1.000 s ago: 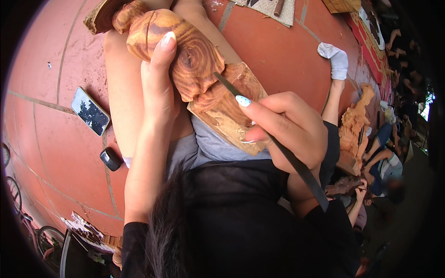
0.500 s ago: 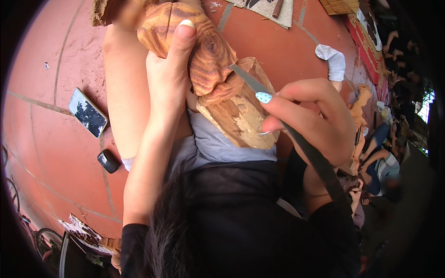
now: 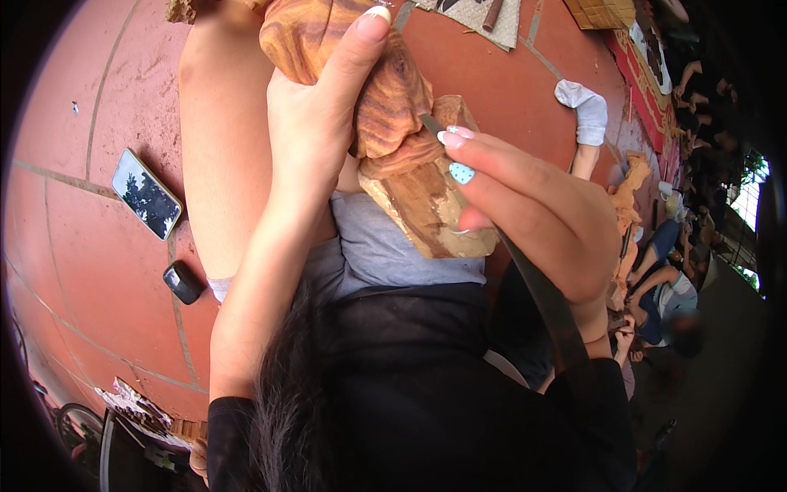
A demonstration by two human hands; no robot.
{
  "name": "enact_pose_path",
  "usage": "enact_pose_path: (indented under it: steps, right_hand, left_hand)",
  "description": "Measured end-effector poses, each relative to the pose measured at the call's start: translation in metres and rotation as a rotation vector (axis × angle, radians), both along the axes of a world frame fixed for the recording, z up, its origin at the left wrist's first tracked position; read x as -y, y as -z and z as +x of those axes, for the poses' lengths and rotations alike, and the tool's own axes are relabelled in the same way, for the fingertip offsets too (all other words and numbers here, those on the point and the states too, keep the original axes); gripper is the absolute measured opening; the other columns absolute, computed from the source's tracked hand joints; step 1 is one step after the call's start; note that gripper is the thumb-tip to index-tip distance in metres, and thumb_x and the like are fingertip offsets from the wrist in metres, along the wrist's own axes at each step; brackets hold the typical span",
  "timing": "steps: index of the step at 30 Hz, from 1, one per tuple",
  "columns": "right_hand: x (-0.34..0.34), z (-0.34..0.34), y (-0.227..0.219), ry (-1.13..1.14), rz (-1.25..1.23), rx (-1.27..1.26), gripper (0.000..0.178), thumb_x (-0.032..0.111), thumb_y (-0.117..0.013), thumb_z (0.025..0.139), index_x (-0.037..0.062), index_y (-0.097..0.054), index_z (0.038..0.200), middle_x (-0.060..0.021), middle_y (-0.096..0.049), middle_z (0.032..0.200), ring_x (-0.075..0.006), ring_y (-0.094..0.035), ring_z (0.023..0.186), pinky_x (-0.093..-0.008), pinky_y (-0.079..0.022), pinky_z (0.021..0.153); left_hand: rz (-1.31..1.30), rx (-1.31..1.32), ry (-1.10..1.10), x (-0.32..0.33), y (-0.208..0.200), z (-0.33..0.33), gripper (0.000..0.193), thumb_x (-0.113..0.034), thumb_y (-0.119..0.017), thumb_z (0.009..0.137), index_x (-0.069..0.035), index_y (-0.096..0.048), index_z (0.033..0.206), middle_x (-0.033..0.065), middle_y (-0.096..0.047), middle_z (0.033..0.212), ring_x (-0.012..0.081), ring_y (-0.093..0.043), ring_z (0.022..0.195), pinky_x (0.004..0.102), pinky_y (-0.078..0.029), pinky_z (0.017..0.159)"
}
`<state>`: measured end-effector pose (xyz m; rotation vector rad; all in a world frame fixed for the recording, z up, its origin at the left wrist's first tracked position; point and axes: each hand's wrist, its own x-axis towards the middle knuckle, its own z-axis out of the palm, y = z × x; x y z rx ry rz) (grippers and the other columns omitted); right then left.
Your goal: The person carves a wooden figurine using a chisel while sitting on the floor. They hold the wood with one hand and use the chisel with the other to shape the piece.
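Note:
A wood carving [image 3: 395,123] with smooth, striped orange-brown curves and a rougher pale block at its base lies over my lap. My left hand [image 3: 310,123] is closed round its upper part, thumb stretched across the top. In my right hand [image 3: 545,201] is a long, flat, dark metal file [image 3: 551,299]. Its narrow tip touches the carving at the edge of the striped part, just above the base. Two fingertips press close behind that tip, while the tool's long body runs under the palm toward my right forearm.
On the red tiled floor [image 3: 74,262] to the left lie a phone [image 3: 147,194] and a small black case [image 3: 183,282]. A socked foot [image 3: 584,111] rests at the right, near another wood carving [image 3: 630,201]. Other people sit at the far right.
The carving and my left hand have shifted slightly right. The fingers of my right hand have straightened and moved forward along the file, nearer its tip.

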<state>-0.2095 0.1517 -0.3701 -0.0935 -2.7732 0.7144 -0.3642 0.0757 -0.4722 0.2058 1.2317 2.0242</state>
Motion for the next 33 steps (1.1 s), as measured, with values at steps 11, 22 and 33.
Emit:
enact_pose_path:
  steps: [11, 22, 33]
  right_hand:
    - [-0.002, 0.006, -0.003, -0.027, -0.006, 0.008, 0.026, -0.009, -0.067, 0.072, -0.0080, -0.061, 0.098, -0.0215, -0.067, 0.106, -0.0329, -0.070, 0.094, -0.0311, -0.060, 0.070]
    - [-0.002, 0.005, -0.005, -0.016, -0.083, 0.004, 0.026, -0.004, -0.071, 0.071, -0.0052, -0.062, 0.096, -0.0222, -0.068, 0.103, -0.0319, -0.070, 0.092, -0.0313, -0.059, 0.066]
    - [-0.030, 0.008, 0.023, 0.271, -0.917, -0.261, 0.039, 0.021, -0.037, 0.105, -0.0129, -0.048, 0.122, -0.0194, -0.065, 0.090, -0.0336, -0.070, 0.085, -0.0359, -0.061, 0.069]
  left_hand:
    - [-0.011, -0.057, -0.011, -0.001, -0.005, 0.005, 0.045, -0.036, -0.064, 0.093, 0.003, -0.055, 0.115, 0.0083, -0.064, 0.100, 0.0136, -0.064, 0.088, 0.0279, -0.054, 0.077]
    - [-0.046, -0.026, -0.025, 0.000, -0.009, 0.005, 0.042, -0.034, -0.064, 0.093, 0.002, -0.055, 0.114, 0.0078, -0.063, 0.101, 0.0135, -0.063, 0.090, 0.0283, -0.053, 0.080]
    - [0.020, -0.035, -0.012, 0.004, 0.010, 0.001, 0.051, -0.043, -0.061, 0.093, 0.002, -0.053, 0.117, 0.0096, -0.062, 0.104, 0.0159, -0.063, 0.094, 0.0313, -0.053, 0.083]
